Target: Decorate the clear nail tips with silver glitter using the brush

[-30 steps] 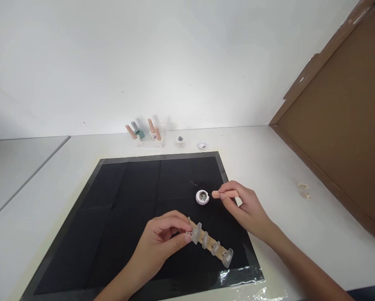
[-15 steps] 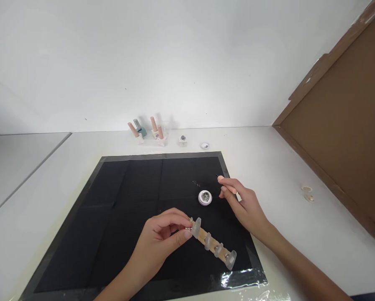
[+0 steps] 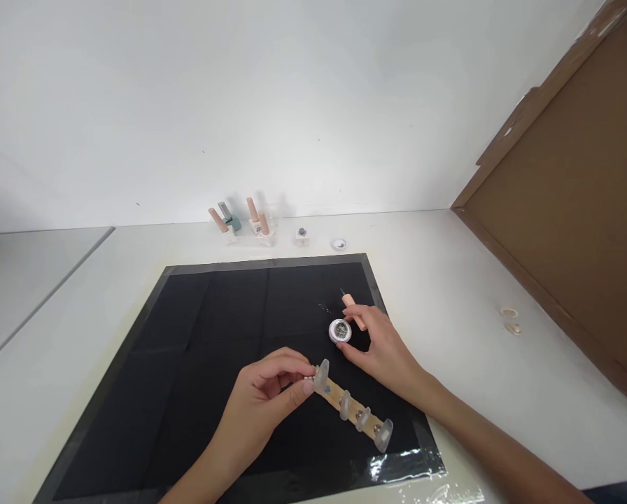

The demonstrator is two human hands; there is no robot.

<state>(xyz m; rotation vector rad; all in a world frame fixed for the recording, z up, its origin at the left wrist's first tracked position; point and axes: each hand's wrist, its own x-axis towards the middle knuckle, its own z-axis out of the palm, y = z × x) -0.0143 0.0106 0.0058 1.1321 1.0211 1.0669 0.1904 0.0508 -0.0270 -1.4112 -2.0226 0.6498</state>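
My left hand (image 3: 276, 392) pinches the upper end of a tan display stick (image 3: 351, 406) between thumb and fingertips. Several clear nail tips stand across the stick, the nearest one (image 3: 322, 376) beside my fingertips. My right hand (image 3: 381, 346) is curved beside a small round jar (image 3: 340, 330) of silvery bits, its thumb at the jar's lower right rim. A thin brush with a peach handle (image 3: 349, 302) runs under the fingers of that hand, its fine dark tip pointing up and away. How firmly the fingers grip it is partly hidden.
A black mat (image 3: 213, 350) with taped edges covers the white table. Behind it stand peach-capped polish bottles (image 3: 253, 213), a teal bottle (image 3: 232, 221), a small clear pot (image 3: 301, 236) and a white lid (image 3: 339, 243). Two small pale pieces (image 3: 510, 320) lie right, near a brown cardboard wall (image 3: 570, 210).
My right hand has moved left and down to the jar, its thumb and fingers spreading around the jar's right side. The brush has moved left with it. My left hand keeps its hold.
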